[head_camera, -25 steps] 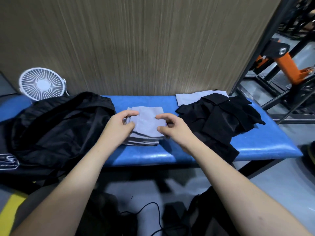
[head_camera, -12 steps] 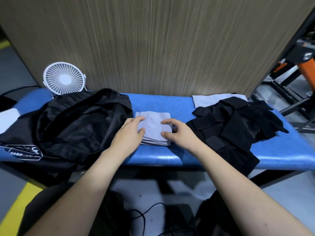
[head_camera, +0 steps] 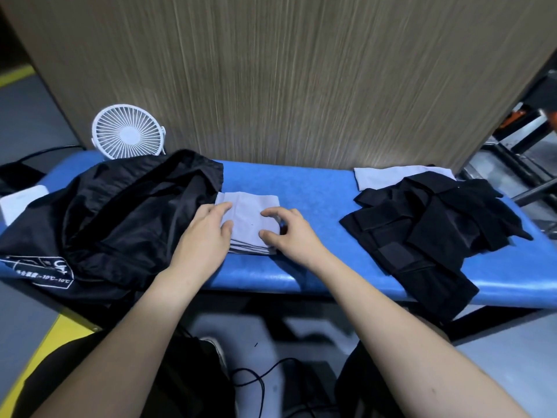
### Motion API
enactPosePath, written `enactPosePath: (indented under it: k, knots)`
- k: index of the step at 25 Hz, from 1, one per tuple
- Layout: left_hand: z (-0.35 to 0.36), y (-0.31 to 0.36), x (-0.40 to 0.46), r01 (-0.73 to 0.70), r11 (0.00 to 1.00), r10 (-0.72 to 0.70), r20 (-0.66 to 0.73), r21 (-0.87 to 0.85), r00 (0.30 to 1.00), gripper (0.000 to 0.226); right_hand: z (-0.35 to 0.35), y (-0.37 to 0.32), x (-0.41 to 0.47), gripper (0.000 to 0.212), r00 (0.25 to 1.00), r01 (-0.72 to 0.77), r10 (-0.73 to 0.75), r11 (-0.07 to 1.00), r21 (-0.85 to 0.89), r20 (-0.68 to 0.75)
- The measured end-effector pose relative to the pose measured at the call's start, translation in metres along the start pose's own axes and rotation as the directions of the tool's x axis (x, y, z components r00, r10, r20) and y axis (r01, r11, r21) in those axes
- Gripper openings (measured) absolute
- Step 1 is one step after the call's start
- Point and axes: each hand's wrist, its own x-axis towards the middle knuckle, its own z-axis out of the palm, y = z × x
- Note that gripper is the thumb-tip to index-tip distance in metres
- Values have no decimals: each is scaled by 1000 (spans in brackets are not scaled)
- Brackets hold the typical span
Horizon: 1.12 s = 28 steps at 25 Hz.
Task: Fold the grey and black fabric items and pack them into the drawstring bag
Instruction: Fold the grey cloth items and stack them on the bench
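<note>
Grey folded stack (head_camera: 250, 220) held on the blue tabletop (head_camera: 310, 191).
Left hand (head_camera: 208, 233) presses flat; right hand (head_camera: 286, 230) fingers pinch its edge; a careless lift could spill layers.

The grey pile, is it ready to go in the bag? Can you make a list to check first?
1. Grey stack folded neatly, edges lined up: ok.
2. Left hand on the stack's left side: ok.
3. Right hand pinching its right edge: ok.
4. Drawstring bag mouth open towards the stack: cannot tell.
5. Black pieces folded: not ok, loose heap.
6. Grey cloth behind them folded: cannot tell, partly hidden.
</note>
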Motion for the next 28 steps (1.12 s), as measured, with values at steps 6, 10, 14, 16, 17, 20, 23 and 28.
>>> enactPosePath:
  k: [6,10,14,16,17,20,23,28]
  knots:
    - [2,15,-6,-51,989,74,-165,136,984,43,-18,6,-5,36,996,91,-91,996,-8,-18]
    - [7,37,-6,-151,943,241,-295,297,924,39,-55,30,-6,23,951,102,-207,911,-400,-228]
    - [29,66,3,-321,910,379,-216,262,900,33,-98,63,-11,32,898,29,-335,693,-720,-286]
    - [46,84,7,-425,868,469,-142,257,872,38,-121,76,-18,39,892,10,-363,614,-790,-271]
    - [56,93,9,-467,851,501,-103,241,860,41,-132,81,-23,45,904,-5,-348,572,-820,-248]
    - [83,117,13,-500,852,502,33,157,864,48,-159,93,-37,63,945,-72,-246,487,-870,-217]
    - [114,139,15,-423,905,411,162,47,897,54,-175,105,-45,77,976,-104,-121,464,-880,-179]
    - [160,161,19,-375,926,348,289,41,892,65,-181,124,-49,88,991,-115,1,533,-839,-135]
